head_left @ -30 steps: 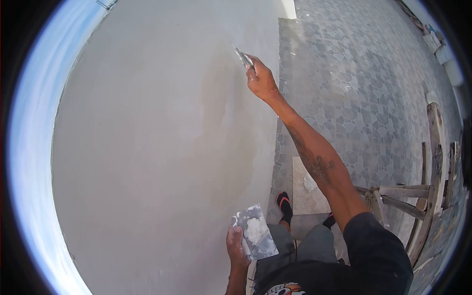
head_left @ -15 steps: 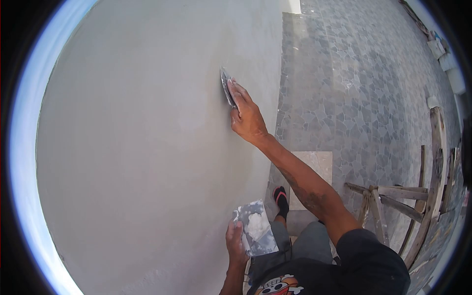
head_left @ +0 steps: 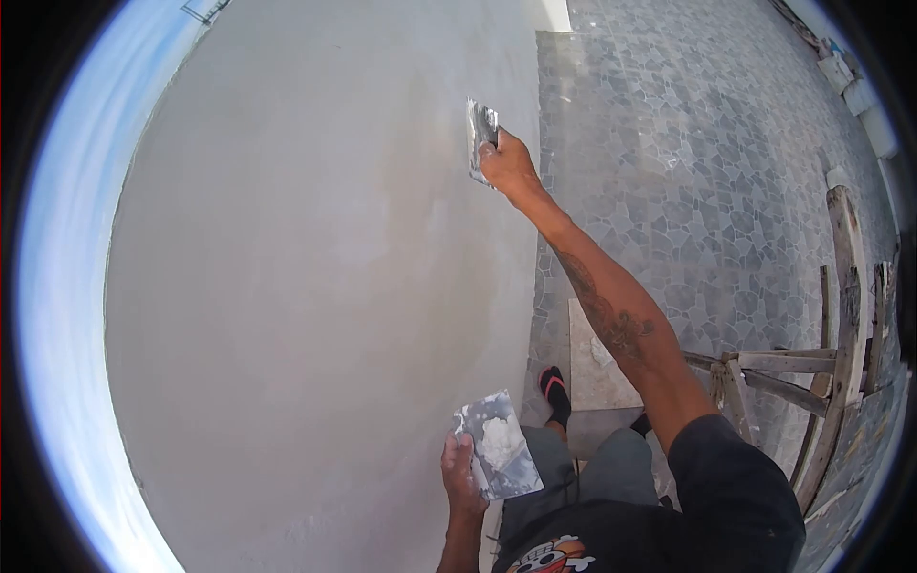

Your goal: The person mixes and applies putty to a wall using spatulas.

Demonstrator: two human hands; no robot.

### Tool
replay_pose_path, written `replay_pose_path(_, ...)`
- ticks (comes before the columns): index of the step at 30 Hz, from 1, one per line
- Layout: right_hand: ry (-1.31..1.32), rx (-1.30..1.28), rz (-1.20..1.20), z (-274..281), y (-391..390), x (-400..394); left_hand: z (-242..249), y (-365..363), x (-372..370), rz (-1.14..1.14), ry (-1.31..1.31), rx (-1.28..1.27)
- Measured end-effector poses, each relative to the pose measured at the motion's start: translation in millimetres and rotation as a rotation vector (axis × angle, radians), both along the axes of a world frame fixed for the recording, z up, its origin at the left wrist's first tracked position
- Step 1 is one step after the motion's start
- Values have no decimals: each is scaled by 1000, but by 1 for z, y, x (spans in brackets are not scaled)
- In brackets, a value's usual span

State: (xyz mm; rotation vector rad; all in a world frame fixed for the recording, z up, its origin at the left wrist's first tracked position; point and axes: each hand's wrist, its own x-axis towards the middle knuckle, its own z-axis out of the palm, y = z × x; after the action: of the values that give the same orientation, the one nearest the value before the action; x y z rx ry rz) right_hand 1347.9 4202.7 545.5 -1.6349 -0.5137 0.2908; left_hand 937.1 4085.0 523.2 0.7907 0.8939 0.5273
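My right hand is closed round a putty knife, a flat metal blade smeared with white, its face turned partly toward me. The arm is stretched forward, with the blade close over the grey plastered wall near that wall's right edge. Down by my waist, my left hand grips the left side of a square, putty-spattered plate. A mound of white putty sits in the middle of it. Damp, slightly darker patches show on the wall below the blade.
Patterned stone-look paving runs along the right of the wall. A pale board lies by my feet, one in a red-strapped flip-flop. At the right stands a rough wooden trestle, and white containers line the far edge.
The right hand has moved up and to the right with the putty knife, whose face now shows more. The left hand and its plate stay almost in place. My view has shifted slightly.
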Motion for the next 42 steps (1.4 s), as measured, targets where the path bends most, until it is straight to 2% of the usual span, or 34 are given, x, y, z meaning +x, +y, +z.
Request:
replay_pose_path(4,5,-108,129,15,18,28,0,-2,1,17,28,11)
replay_pose_path(7,-13,-54,139,29,9,8,4,-4,3,38,45,12)
replay_pose_path(10,-285,130,94,33,-10,-42,-2,-2,-2,19,37,24)
replay_pose_path(12,-383,260,148,22,-19,-77,-2,-2,-1,27,34,17)
replay_pose_path(14,-549,247,148,14,-37,-111,0,-2,0,28,23,4)
replay_pose_path(17,-655,280,340,2,-64,-132,3,-2,2,35,7,-6)
replay_pose_path(20,-541,372,313,-18,-67,-115,5,-2,3,31,7,-5)
replay_pose_path(21,-150,207,274,-1,-74,-105,5,-2,3,29,9,-7)
replay_pose_path(22,-158,106,119,-18,-59,-83,4,-3,1,25,3,-4)
replay_pose_path(23,-47,62,86,-29,-46,-60,2,-3,0,20,-6,0)
replay_pose_path(27,-65,-21,75,-59,-2,-4,0,-1,-1,14,-7,7)
replay_pose_path(31,-32,-32,103,-57,8,-10,1,-2,1,27,9,4)
replay_pose_path(37,-190,228,108,-41,-11,-79,-7,0,-8,9,23,27)
replay_pose_path(40,-478,252,53,-42,-18,-125,1,0,0,15,26,13)
replay_pose_path(42,-525,244,107,-37,-37,-157,5,-1,0,10,23,3)
